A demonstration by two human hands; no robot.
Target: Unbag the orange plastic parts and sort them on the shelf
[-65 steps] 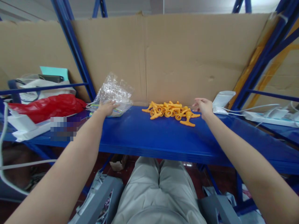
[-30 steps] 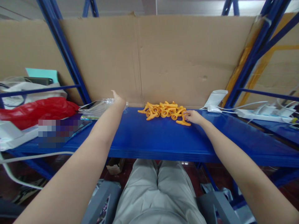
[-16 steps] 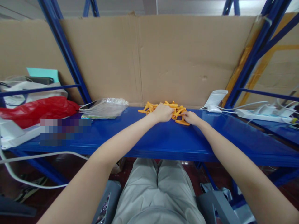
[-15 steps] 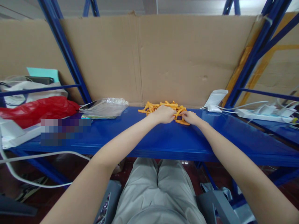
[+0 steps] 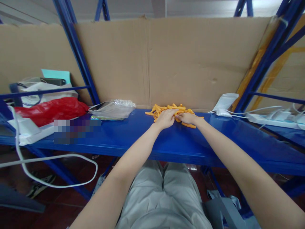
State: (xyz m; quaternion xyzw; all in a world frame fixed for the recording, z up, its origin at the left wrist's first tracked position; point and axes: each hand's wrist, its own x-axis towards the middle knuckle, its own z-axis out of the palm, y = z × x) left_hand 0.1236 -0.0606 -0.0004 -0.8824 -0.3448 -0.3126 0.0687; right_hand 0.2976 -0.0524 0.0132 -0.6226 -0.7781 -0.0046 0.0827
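Note:
A heap of orange plastic pieces (image 5: 156, 111) with rod-like, branching arms and some rounded loops lies at the back of the blue tabletop. My left hand (image 5: 166, 118) rests on the heap's front, back upward, its index finger stretched to the right and the thumb apart from it. Close beside it, my right hand (image 5: 187, 118) has its fingers bent in around an orange piece (image 5: 176, 119) between the two hands. Another orange rod (image 5: 189, 125) pokes out in front of my right hand. My palms cover part of the heap.
Behind the blue table (image 5: 133, 136) stands a cardboard panel (image 5: 181, 63) between blue metal posts. A stack of clear plastic bags (image 5: 114, 109) and a red bag (image 5: 54, 109) lie to the left. White plugs (image 5: 225, 105) and a power strip (image 5: 264, 120) lie to the right.
The view has shifted slightly left. My left hand has drawn back a little, its index finger straightening. My right hand has slid left, closer to the left hand.

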